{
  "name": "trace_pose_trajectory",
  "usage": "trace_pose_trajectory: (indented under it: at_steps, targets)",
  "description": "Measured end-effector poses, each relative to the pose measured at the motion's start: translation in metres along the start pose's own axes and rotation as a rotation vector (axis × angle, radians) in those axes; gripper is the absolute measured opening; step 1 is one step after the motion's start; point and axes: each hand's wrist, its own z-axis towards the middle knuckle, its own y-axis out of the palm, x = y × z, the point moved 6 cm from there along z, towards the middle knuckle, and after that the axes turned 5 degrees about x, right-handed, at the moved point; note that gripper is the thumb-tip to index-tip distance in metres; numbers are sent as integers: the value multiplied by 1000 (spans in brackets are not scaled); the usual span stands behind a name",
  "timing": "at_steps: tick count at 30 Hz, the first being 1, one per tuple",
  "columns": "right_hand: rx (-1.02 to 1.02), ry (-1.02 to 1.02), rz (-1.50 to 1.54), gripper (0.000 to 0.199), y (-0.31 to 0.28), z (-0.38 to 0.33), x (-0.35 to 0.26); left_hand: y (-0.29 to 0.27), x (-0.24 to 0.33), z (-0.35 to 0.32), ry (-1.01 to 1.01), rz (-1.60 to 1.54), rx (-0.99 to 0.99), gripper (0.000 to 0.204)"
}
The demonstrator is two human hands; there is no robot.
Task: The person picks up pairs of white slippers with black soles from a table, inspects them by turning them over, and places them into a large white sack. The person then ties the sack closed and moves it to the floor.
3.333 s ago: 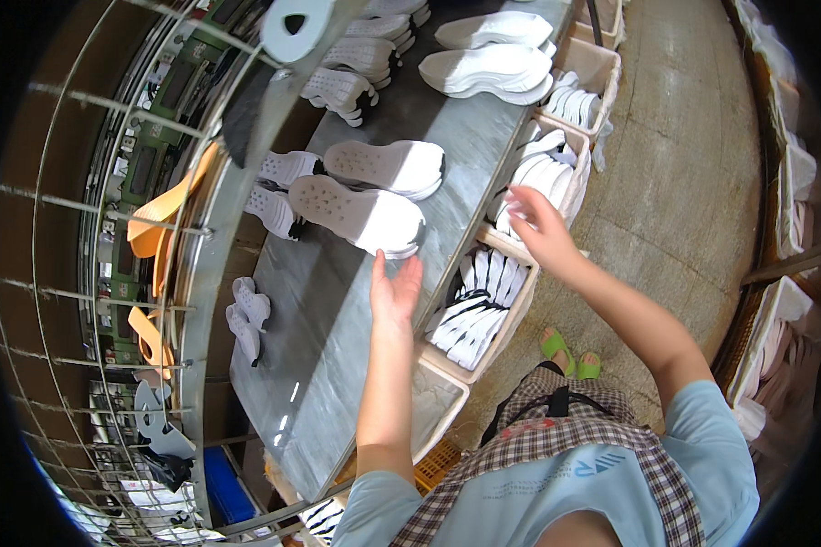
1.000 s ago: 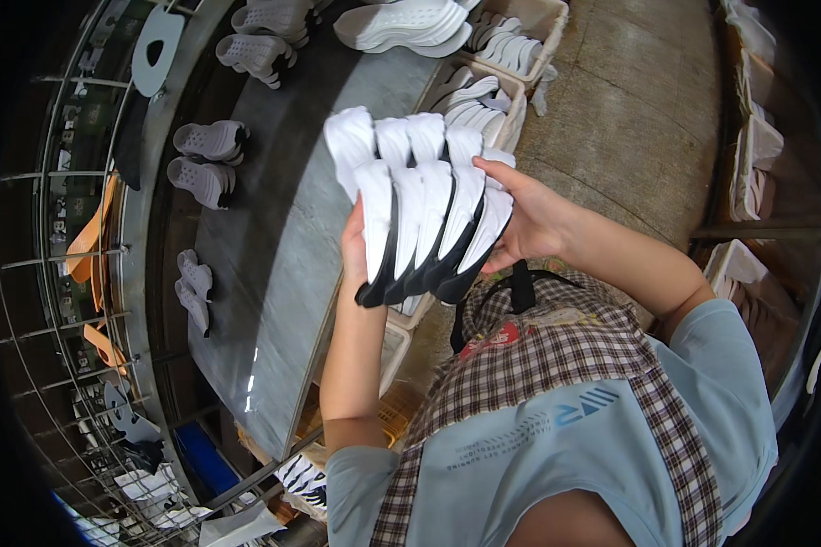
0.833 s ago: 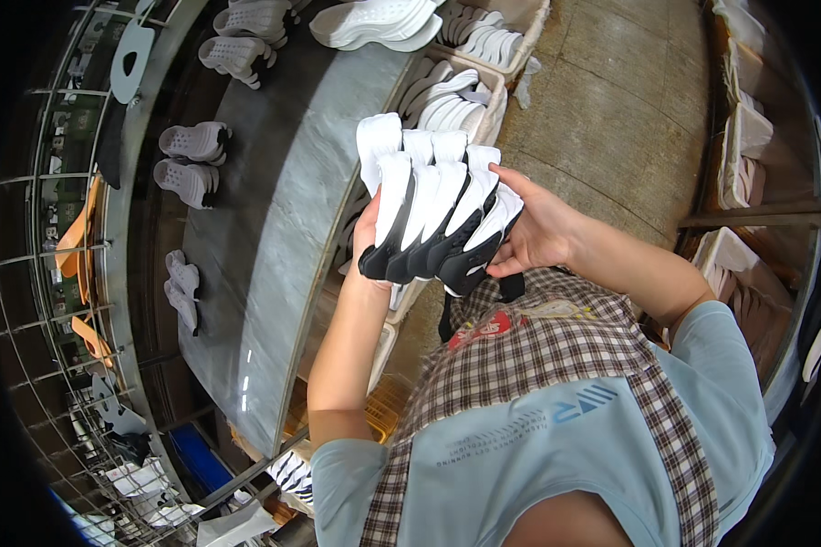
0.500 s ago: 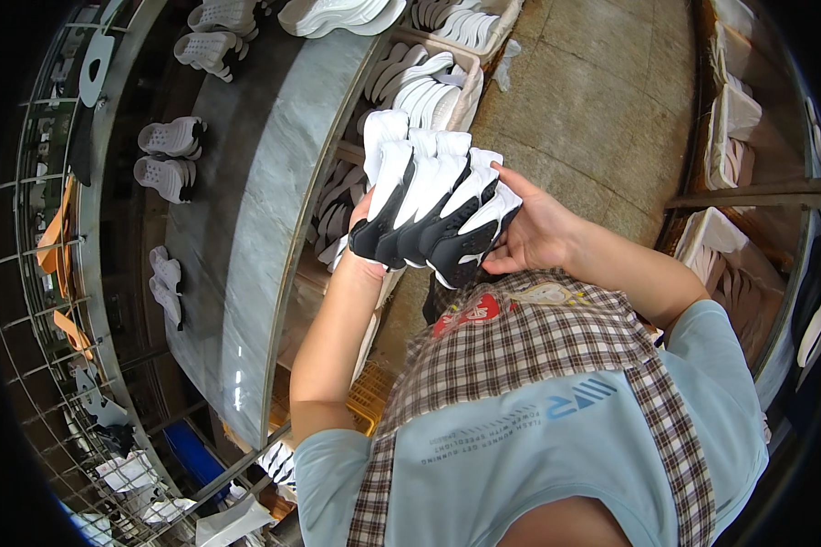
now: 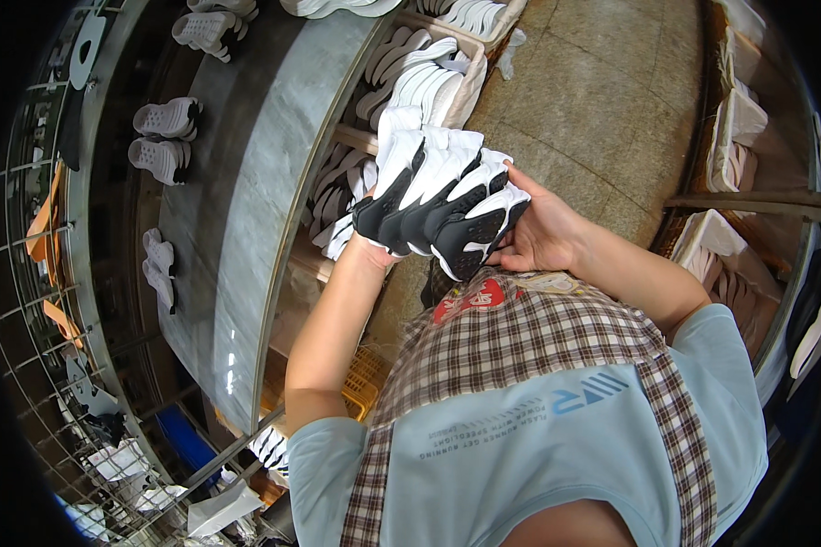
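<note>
A bundle of white and black shoe soles, several of them packed side by side, is held in front of my apron. My left hand grips its left side, with most of the fingers hidden behind the soles. On the right side my right hand is closed around the bundle, the fingertips at its edge and the thumb near the bottom. The white ends point away from me, and the black ends lie nearer my body.
Left of me runs a grey table with pairs of soles along its far side. Beside it stand lined crates of white soles. More crates line the right. A yellow basket sits low by my left arm.
The bundle has shifted slightly to the right and tilted a little, still between both hands. The whole view has moved slightly, with the table and shelf farther left.
</note>
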Motion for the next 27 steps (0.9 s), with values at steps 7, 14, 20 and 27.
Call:
trace_pose_trajectory:
  at_steps: [7, 14, 20, 27]
  targets:
    - [-47, -16, -27, 62, 0, 1, -1, -11, -2, 4, -59, -117, -32, 44]
    - [119, -126, -208, 66, 7, -7, -16, -14, 15, 5, 134, 36, 261, 42]
    - [68, -537, -511, 98, 41, -27, -52, 27, 39, -11, 348, 277, 121, 41]
    - [64, -766, -572, 119, 60, -41, -72, 37, 74, 3, 542, 344, 63, 42]
